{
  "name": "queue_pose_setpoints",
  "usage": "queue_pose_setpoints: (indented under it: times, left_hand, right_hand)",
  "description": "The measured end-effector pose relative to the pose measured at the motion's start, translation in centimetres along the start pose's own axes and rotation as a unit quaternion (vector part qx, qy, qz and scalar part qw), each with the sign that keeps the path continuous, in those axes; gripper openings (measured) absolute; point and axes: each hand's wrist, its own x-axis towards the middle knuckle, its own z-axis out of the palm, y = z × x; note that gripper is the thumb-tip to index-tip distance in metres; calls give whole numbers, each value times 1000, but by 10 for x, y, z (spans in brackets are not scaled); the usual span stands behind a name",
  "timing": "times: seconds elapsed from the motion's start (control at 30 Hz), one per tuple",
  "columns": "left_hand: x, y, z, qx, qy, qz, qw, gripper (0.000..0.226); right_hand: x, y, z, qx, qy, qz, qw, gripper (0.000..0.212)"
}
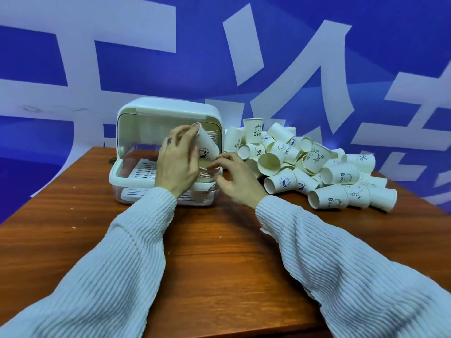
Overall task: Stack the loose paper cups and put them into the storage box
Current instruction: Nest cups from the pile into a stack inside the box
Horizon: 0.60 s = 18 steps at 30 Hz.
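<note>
At frame centre, the left hand (176, 164) grips a tilted stack of white printed paper cups (206, 148) inside the open white plastic storage box (136, 145); the right hand (235, 178), fingers loosely curled and empty, touches its base. Loose cups (314, 162) pile at right on the brown wooden desk (219, 240).

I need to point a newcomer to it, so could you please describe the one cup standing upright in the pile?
Start at the white storage box on the wooden table; the cup pile lies to its right. At the pile's back edge nearest the box stands the upright cup, mouth up. Its neighbours all lie tipped over.
</note>
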Motion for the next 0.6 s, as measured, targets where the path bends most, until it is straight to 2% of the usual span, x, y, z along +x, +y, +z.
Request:
queue_pose_setpoints:
  times: [0.13, 0.3, 0.43, 0.53, 0.6]
  left_hand:
    - [3, 4, -4, 23, -2, 8, 1000, 52]
    - [-1, 8, -7, 83, -48, 29, 995, 56]
    - [-10, 3, -1, 150, -141, 21, 978, 46]
    - [-24, 1, 7, 218, -202, 6, 955, 64]
    - [-25, 3, 10, 224, -219, -15, 950, 74]
  right_hand:
    - [-1, -4, -2, 23, 21, -1, 1000, 25]
    - [-5, -8, -3, 27, 139, 12, 990, 21]
    - [-8, 1, -3, 33, 134, 43, 989, 34]
    - [-16, 10, -3, 18, 122, 66, 990, 41]
    - [-22, 16, -2, 2, 114, 83, 990, 43]
